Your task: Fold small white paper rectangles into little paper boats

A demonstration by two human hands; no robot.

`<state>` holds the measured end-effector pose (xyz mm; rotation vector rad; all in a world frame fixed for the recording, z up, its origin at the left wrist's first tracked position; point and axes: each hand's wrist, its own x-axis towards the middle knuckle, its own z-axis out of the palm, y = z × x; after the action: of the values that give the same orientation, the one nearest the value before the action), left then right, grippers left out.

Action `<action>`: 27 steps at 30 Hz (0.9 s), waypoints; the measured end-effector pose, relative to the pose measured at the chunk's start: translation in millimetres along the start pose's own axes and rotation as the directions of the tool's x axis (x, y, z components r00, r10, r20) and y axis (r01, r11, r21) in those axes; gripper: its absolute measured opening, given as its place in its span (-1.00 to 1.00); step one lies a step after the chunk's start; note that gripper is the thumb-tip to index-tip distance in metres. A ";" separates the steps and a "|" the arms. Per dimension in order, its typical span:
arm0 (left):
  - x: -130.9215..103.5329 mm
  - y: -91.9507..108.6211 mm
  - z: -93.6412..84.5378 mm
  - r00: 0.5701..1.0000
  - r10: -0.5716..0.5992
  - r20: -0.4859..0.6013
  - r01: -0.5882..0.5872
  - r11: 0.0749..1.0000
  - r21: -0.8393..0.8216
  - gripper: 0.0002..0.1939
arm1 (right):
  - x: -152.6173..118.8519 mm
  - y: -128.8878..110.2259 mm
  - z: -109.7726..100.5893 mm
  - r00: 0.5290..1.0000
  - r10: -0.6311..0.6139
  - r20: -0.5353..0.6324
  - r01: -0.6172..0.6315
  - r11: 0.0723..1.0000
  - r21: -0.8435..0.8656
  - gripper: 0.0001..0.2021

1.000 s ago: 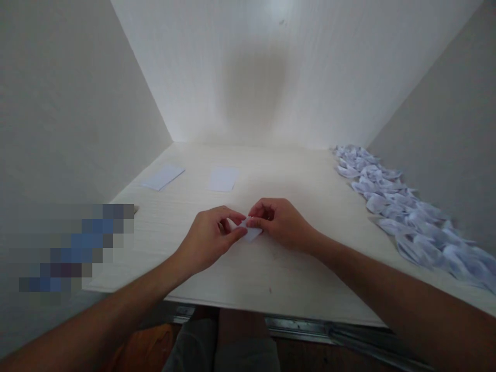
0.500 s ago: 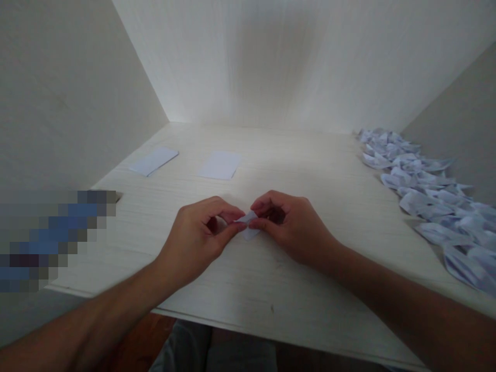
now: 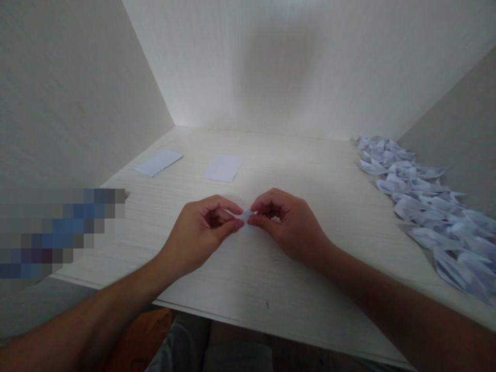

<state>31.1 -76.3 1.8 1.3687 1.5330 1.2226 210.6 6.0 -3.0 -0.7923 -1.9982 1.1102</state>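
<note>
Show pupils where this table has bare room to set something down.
Free: between the square sheet and the folded papers; between the right hand and the table's near edge. Crowded: the right side, under those papers.

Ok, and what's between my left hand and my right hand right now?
In the head view, a small piece of white paper lies between your left hand and right hand, pinched by both.

Illumination dim, greyish. Upper centre: broad, soft-edged shadow (image 3: 277, 62) on the white upright back panel (image 3: 201, 67). Bottom of frame darkest. Left edge: coarse blue-grey pixelation (image 3: 62, 227). Frame centre: small folded white paper (image 3: 246, 228) blurred, creases indistinct.
</note>
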 end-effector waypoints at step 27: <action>-4.6 3.3 -1.9 0.999 0.017 0.038 -0.013 0.995 -0.101 -0.83 | -1.7 -6.4 -5.8 0.991 0.028 0.134 -0.054 0.980 0.192 -0.91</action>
<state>31.0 -81.2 5.1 1.3327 1.4175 1.2580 215.2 4.4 4.3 -0.6752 -1.9485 1.3907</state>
